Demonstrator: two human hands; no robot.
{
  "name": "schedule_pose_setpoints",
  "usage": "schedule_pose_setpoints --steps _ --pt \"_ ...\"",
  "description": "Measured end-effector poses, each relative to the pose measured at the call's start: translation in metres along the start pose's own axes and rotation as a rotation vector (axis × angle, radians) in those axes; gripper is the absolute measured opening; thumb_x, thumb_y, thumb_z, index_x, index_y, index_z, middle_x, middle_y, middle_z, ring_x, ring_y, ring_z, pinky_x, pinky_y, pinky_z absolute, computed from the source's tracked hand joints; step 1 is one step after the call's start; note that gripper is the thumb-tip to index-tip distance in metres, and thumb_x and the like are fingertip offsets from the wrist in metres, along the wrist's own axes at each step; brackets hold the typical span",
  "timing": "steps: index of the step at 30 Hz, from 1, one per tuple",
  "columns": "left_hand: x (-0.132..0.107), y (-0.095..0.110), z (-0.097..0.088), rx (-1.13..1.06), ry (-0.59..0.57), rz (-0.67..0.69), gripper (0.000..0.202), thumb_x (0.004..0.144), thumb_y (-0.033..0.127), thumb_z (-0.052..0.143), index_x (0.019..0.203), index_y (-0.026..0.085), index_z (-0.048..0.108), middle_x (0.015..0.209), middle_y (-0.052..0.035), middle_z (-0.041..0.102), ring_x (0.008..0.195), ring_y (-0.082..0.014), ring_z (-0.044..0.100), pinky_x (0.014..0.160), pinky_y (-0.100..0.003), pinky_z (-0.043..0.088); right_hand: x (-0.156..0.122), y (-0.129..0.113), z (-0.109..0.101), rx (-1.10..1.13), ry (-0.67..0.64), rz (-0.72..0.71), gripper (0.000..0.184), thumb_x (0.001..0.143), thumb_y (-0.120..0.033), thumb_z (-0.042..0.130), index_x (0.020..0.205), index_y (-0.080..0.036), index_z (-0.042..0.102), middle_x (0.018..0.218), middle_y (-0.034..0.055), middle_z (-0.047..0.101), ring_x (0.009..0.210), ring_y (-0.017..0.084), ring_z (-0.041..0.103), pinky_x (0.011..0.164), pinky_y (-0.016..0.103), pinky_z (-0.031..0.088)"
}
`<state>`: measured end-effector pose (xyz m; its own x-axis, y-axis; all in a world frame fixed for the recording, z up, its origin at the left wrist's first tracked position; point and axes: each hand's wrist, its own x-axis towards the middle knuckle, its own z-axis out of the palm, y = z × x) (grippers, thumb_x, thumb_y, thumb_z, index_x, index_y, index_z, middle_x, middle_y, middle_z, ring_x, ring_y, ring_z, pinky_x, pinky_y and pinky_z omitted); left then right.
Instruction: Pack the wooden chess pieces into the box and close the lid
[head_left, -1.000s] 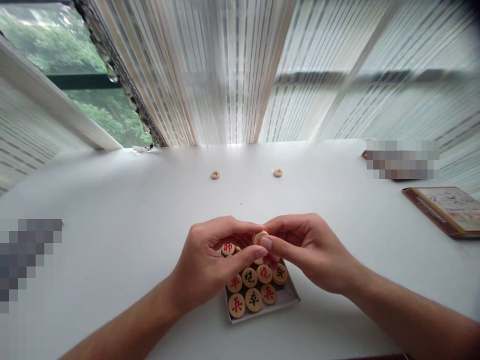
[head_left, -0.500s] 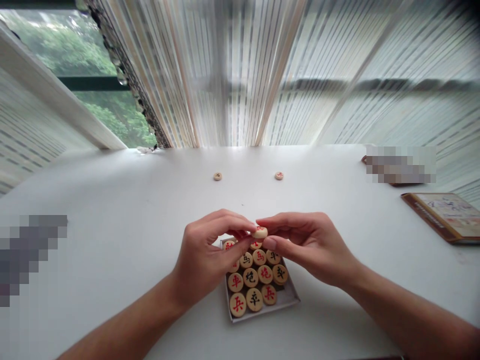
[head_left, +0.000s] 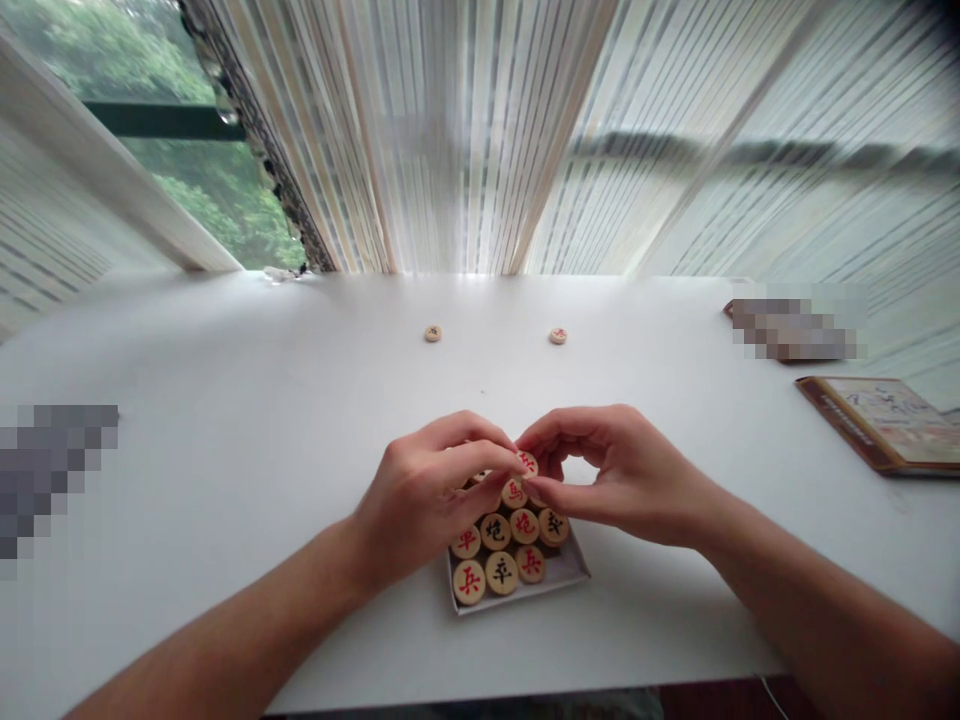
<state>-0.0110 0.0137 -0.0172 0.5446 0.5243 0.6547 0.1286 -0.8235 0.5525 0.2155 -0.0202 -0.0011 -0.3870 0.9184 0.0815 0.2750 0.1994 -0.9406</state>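
Note:
Both hands meet over a shallow grey box (head_left: 566, 576) that holds rows of round wooden Chinese chess pieces. Between the fingertips is a Chinese chess piece (head_left: 528, 463) with a red character, its face tilted toward me. My left hand (head_left: 427, 480) pinches it from the left, and my right hand (head_left: 630, 475) has thumb and fingers closed at its right edge. Below them in the box lie a black-marked piece (head_left: 502, 573) and a red-marked piece (head_left: 469, 581) in the front row. At the front right corner the box floor shows. My fingers hide part of the back rows.
Two loose pieces, one black-marked (head_left: 433, 334) and one red-marked (head_left: 558, 336), lie far back on the white table (head_left: 337, 370). A brown-edged flat box or book (head_left: 892, 425) is at the right. Blurred-out items sit at far left and back right. Striped curtains (head_left: 480, 130) hang behind.
The piece in my fingers has tipped so that its red face shows more. My hands have closed in slightly around it. The view has tilted, showing the table's front edge.

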Motion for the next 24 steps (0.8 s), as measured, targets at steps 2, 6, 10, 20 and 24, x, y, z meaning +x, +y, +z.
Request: schedule_pose_setpoints --steps 2,6,10,20,24 --pt "0.000 0.000 0.000 0.000 -0.009 -0.016 0.015 0.091 0.004 0.073 0.094 0.018 0.080 0.095 -0.0067 0.079 0.084 -0.0152 0.077 0.076 -0.023 0.062 0.000 -0.001 -0.002 -0.073 -0.006 -0.001 0.011 0.086 -0.020 0.081 0.096 -0.016 0.079 0.083 0.0043 0.076 0.072 0.016 0.064 0.066 0.028 0.055" --pt "0.002 0.000 -0.001 0.000 0.046 -0.068 0.024 0.088 -0.002 0.066 0.095 0.018 0.079 0.094 -0.0054 0.079 0.085 -0.0154 0.075 0.078 -0.025 0.061 -0.001 -0.004 -0.008 -0.222 -0.021 -0.033 0.010 0.086 -0.025 0.081 0.091 -0.017 0.077 0.077 0.0022 0.073 0.067 0.015 0.060 0.061 0.026 0.050" --pt "0.003 -0.001 -0.002 0.020 0.091 -0.121 0.028 0.087 -0.004 0.063 0.095 0.017 0.079 0.094 -0.0053 0.079 0.085 -0.0156 0.075 0.078 -0.026 0.058 -0.004 -0.009 -0.013 -0.305 -0.180 -0.114 0.014 0.087 -0.028 0.084 0.090 -0.019 0.074 0.081 0.0013 0.073 0.072 0.015 0.060 0.068 0.026 0.050" --pt "0.003 0.000 -0.001 0.045 0.081 -0.131 0.025 0.090 0.000 0.061 0.093 0.017 0.079 0.093 -0.0044 0.079 0.083 -0.0152 0.073 0.076 -0.027 0.058 -0.005 -0.014 -0.008 -0.325 -0.409 -0.227 0.014 0.082 -0.017 0.085 0.086 -0.018 0.071 0.084 0.0027 0.068 0.079 0.018 0.059 0.078 0.029 0.049" --pt "0.002 0.000 -0.001 0.057 0.089 -0.122 0.025 0.090 0.000 0.061 0.093 0.016 0.079 0.093 -0.0048 0.079 0.084 -0.0152 0.074 0.077 -0.026 0.058 -0.005 -0.014 -0.006 -0.353 -0.433 -0.245 0.012 0.085 -0.017 0.082 0.084 -0.019 0.070 0.082 0.0017 0.067 0.078 0.018 0.058 0.083 0.031 0.049"
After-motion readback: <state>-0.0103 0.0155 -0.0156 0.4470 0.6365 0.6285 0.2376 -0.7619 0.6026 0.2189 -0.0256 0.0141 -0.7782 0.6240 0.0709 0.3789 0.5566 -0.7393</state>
